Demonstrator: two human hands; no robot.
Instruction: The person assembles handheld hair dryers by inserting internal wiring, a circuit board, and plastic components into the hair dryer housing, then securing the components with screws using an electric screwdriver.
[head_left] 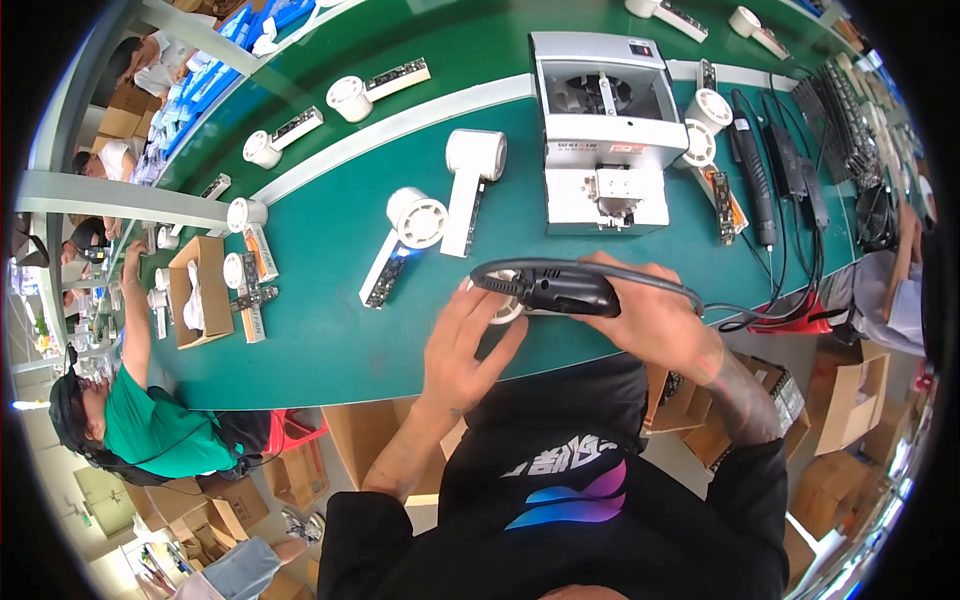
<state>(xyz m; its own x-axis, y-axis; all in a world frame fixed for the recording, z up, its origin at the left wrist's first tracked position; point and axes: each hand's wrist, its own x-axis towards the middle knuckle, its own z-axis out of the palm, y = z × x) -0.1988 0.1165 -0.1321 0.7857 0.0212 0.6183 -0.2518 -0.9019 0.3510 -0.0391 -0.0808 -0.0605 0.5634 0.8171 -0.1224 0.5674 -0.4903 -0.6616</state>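
My right hand [655,318] is wrapped round a black electric screwdriver [570,293], whose grey cable loops over it. Beneath the tool, at the table's front edge, a white round-headed unit [507,308] is partly covered. My left hand [465,345] has its fingers bent round this unit's head. Just beyond lie two similar white units, one with a slotted round head [417,218] and one lying with its handle toward me [465,205]; dark circuit boards show along their handles.
A grey screw feeder [605,130] stands at the back centre. Right of it are more white units [709,110], a second screwdriver [755,180] and tangled cables. An open cardboard box [202,290] sits at the left, near a co-worker in a green shirt [165,425].
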